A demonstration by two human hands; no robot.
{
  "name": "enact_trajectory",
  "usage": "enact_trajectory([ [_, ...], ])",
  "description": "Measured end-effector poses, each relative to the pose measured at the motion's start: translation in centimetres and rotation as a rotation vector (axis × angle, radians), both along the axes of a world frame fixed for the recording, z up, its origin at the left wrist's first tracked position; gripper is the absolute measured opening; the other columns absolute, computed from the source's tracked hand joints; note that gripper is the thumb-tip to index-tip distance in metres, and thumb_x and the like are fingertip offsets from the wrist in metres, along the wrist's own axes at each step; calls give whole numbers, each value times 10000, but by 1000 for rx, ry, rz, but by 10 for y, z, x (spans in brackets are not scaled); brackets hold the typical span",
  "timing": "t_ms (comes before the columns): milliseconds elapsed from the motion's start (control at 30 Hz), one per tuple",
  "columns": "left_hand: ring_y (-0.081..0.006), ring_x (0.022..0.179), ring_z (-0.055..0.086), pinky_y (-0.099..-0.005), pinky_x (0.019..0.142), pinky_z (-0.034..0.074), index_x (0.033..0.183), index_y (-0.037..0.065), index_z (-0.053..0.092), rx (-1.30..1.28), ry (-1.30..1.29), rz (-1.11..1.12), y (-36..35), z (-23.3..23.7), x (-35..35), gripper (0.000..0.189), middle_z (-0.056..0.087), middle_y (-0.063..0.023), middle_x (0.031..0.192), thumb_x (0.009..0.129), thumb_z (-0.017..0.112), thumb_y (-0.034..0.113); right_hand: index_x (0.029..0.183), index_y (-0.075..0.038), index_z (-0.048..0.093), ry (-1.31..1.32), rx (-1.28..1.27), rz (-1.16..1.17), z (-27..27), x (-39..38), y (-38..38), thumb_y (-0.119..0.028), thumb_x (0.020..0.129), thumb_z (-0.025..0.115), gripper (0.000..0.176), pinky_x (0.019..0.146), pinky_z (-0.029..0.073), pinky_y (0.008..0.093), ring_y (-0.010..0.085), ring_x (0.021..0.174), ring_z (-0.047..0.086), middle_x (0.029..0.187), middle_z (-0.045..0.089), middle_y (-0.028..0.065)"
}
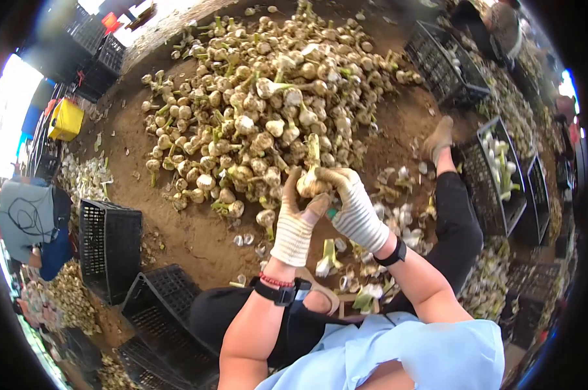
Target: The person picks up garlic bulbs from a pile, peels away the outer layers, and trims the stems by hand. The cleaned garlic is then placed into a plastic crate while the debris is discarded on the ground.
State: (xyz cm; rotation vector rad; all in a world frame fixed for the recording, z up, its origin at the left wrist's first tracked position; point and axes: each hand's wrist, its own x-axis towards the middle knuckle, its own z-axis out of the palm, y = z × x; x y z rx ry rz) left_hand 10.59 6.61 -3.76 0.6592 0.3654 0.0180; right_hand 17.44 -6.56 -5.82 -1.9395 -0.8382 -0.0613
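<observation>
A soil-stained garlic bulb (312,184) with its cut stem pointing away from me is between my two gloved hands. My left hand (295,224), in a white striped glove with brown fingertips, grips the bulb from the left and below, thumb pressed near it. From the right, my right hand (353,205) curls its gloved fingers over the same bulb. A small green bit (331,213) shows beneath the right palm; the rest of it is hidden. Just beyond the hands lies a big pile of unpeeled garlic (268,110). Cleaned white garlic (328,258) and loose skins lie below them.
Black plastic crates stand on both sides: one upright crate (110,250) at left, a tipped crate (167,305) by my knee, and a crate with garlic (495,175) at right. A yellow container (66,119) and another person (30,221) are at far left. My legs flank the work spot.
</observation>
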Motion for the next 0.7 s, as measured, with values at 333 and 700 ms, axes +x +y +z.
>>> enact_trajectory([
  [333, -206, 1162, 546, -334, 1022, 467, 1373, 45, 374, 1048, -343, 44, -44, 25, -37, 778, 499, -117, 1295, 728, 797, -54, 1370, 10, 508, 899, 403, 47, 61, -44, -74, -415, 998, 577, 569, 1006, 396, 266, 83, 1107, 521, 1181, 621, 9],
  [700, -215, 1169, 553, -355, 1026, 485, 1373, 47, 372, 961, -361, -108, -66, 39, -51, 802, 488, -114, 1302, 705, 791, -101, 1299, 37, 544, 730, 379, 60, 82, -56, -98, -285, 993, 609, 449, 890, 478, 260, 86, 1002, 564, 1105, 657, 59],
])
